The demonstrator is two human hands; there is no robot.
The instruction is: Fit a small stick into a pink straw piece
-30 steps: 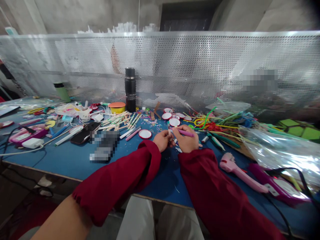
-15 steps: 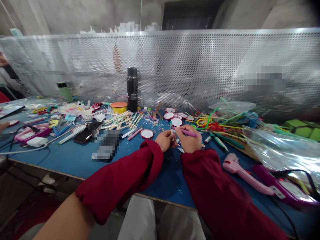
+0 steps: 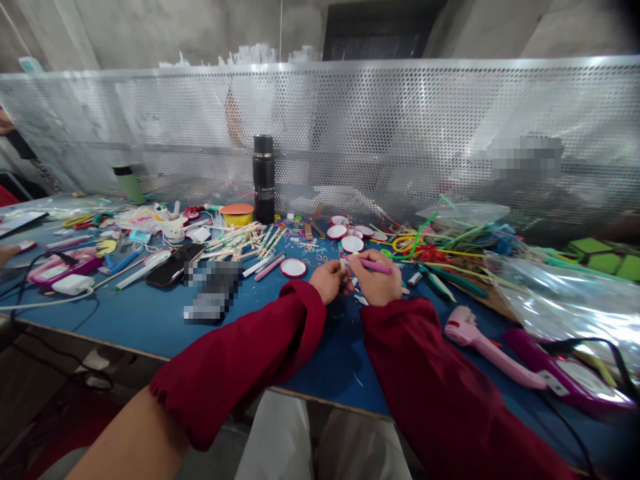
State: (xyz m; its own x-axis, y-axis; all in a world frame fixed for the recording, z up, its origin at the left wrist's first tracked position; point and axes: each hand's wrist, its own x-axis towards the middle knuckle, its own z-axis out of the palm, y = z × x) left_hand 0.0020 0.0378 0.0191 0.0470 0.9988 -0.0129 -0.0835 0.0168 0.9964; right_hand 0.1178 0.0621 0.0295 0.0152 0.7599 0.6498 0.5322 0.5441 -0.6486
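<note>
Above the blue table my right hand (image 3: 379, 285) is closed round a pink-purple marker pen (image 3: 377, 267), its tip end pointing left. My left hand (image 3: 327, 281) is pinched on a small pale piece (image 3: 343, 262) with teal at its upper end; its exact kind is too small to make out. The pen's tip end meets or nearly meets this piece, and the fingers hide the contact. Just beyond the hands lie white discs with red rims (image 3: 353, 244), and another such disc (image 3: 293, 267) lies to the left of my left hand.
Wooden sticks (image 3: 245, 241), a black bottle (image 3: 264, 180) and a phone (image 3: 175, 265) are on the left. Pipe cleaners (image 3: 435, 250), a pink glue gun (image 3: 493, 350) and a purple corded device (image 3: 570, 373) lie right. A perforated metal panel (image 3: 375, 133) stands behind.
Both hands keep the same hold in nearly the same place. The pen and my right hand have shifted very slightly left.
</note>
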